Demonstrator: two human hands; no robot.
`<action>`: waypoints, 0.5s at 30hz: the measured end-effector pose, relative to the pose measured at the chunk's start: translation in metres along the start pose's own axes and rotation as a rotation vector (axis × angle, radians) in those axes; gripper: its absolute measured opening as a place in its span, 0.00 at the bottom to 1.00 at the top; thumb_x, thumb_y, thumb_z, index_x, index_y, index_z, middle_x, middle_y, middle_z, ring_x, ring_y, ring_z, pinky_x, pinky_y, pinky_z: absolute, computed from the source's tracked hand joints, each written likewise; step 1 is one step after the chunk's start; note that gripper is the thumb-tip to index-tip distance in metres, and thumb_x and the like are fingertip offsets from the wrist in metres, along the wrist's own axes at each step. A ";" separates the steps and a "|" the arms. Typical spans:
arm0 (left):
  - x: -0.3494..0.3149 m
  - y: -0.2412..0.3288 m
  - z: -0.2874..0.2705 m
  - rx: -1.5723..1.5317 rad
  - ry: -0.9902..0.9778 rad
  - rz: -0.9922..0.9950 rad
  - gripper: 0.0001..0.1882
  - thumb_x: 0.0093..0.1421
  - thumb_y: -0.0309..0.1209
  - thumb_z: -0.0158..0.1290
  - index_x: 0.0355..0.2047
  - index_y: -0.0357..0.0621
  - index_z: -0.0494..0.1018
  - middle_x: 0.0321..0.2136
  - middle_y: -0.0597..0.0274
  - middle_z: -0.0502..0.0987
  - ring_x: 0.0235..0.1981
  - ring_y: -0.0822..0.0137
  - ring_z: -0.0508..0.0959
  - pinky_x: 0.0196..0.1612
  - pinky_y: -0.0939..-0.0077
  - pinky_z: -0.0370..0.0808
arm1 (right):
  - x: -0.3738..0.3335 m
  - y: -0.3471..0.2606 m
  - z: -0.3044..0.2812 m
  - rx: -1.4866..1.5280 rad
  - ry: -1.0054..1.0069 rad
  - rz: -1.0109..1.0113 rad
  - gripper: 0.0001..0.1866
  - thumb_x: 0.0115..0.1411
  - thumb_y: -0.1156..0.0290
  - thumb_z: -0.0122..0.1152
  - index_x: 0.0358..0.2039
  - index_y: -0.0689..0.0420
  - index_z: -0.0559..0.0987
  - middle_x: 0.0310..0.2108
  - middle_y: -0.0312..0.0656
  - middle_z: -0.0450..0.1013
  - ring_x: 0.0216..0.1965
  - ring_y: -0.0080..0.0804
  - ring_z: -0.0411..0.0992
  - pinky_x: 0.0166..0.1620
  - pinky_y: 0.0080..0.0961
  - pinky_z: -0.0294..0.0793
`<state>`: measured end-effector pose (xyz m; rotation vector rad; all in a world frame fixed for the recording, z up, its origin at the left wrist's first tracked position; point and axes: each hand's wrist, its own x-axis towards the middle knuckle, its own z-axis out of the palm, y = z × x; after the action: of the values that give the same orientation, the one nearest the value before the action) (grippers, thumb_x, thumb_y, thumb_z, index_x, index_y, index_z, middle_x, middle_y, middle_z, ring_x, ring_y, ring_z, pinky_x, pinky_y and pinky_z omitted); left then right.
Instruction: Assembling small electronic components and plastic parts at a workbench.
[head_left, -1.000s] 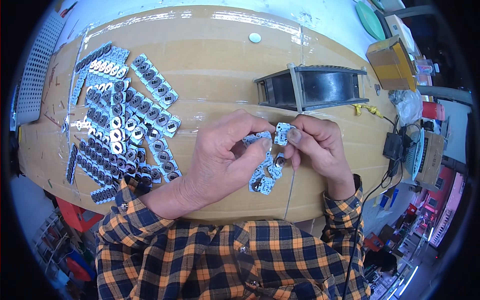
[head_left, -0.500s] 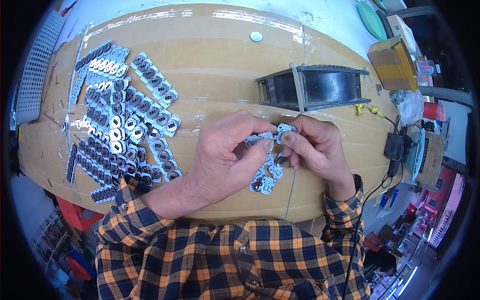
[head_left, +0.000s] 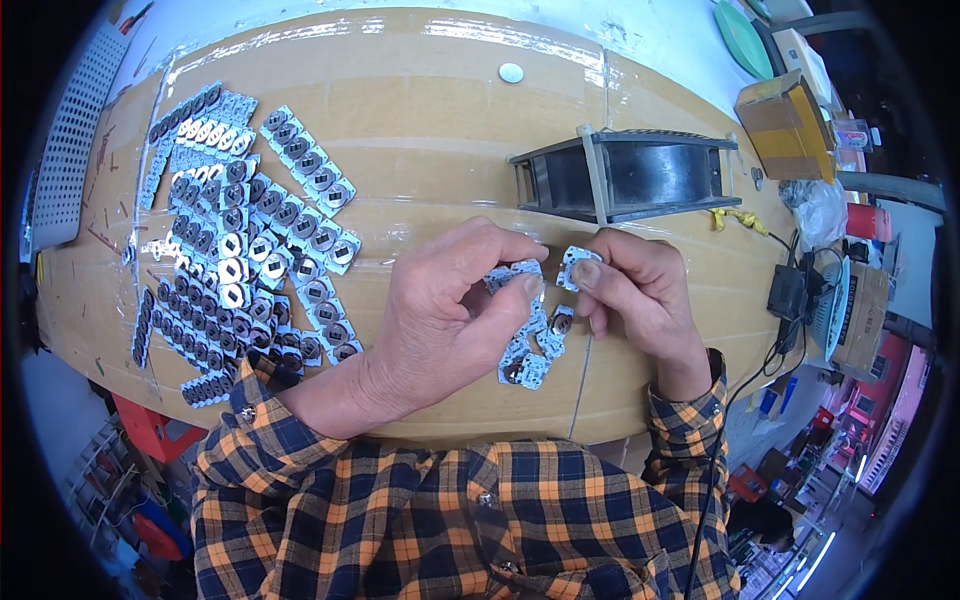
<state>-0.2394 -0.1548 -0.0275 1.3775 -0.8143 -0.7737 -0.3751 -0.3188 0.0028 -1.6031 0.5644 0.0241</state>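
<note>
My left hand (head_left: 452,315) is closed, with thumb and fingers pinching a strip of small light-blue circuit boards (head_left: 523,270). Between the thumb and fingers of my right hand (head_left: 637,291) is a single light-blue circuit board (head_left: 574,268), a small gap apart from the strip. Below both hands lies a small pile of loose circuit boards (head_left: 534,371), some with a dark round part showing. The left fingers partly hide the strip. On the left, a large heap of circuit board strips (head_left: 233,245) with round dark and silvery parts covers the cardboard.
A black fan with a metal frame (head_left: 650,172) stands beyond my right hand. A round silvery disc (head_left: 511,73) lies at the far side of the cardboard-covered table (head_left: 420,120). On the right are an open cardboard box (head_left: 790,130), a black adapter (head_left: 788,292) and cables.
The single board in my right hand has come away from the strip in my left, leaving a gap. My right hand has shifted slightly rightward.
</note>
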 end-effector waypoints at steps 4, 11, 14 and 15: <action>0.001 0.000 -0.001 0.019 -0.003 0.032 0.09 0.57 0.18 0.55 0.39 0.32 0.76 0.29 0.59 0.76 0.26 0.78 0.76 0.22 0.84 0.71 | 0.001 0.001 -0.001 0.040 0.018 0.047 0.11 0.66 0.71 0.53 0.27 0.62 0.75 0.17 0.33 0.70 0.14 0.14 0.66 0.17 0.13 0.64; 0.000 0.002 -0.004 0.042 -0.026 0.018 0.13 0.59 0.15 0.52 0.45 0.32 0.75 0.36 0.61 0.75 0.34 0.78 0.77 0.32 0.88 0.73 | 0.001 0.002 -0.001 0.035 0.010 0.030 0.11 0.66 0.72 0.52 0.27 0.62 0.75 0.17 0.33 0.70 0.14 0.14 0.66 0.17 0.12 0.64; 0.000 -0.002 -0.002 0.034 -0.014 0.029 0.14 0.59 0.13 0.51 0.46 0.32 0.75 0.37 0.60 0.75 0.36 0.76 0.79 0.35 0.87 0.75 | 0.001 0.001 -0.001 0.028 0.009 0.027 0.11 0.66 0.72 0.52 0.27 0.62 0.75 0.17 0.33 0.70 0.14 0.14 0.65 0.17 0.12 0.63; 0.000 -0.003 0.000 0.015 0.001 0.026 0.14 0.59 0.13 0.51 0.46 0.32 0.75 0.38 0.59 0.75 0.37 0.75 0.79 0.36 0.87 0.75 | 0.001 0.001 0.000 0.022 0.010 0.026 0.11 0.66 0.72 0.52 0.27 0.62 0.75 0.17 0.33 0.70 0.14 0.14 0.65 0.17 0.12 0.62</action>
<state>-0.2393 -0.1546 -0.0302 1.3785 -0.8369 -0.7478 -0.3748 -0.3194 0.0021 -1.5751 0.5919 0.0291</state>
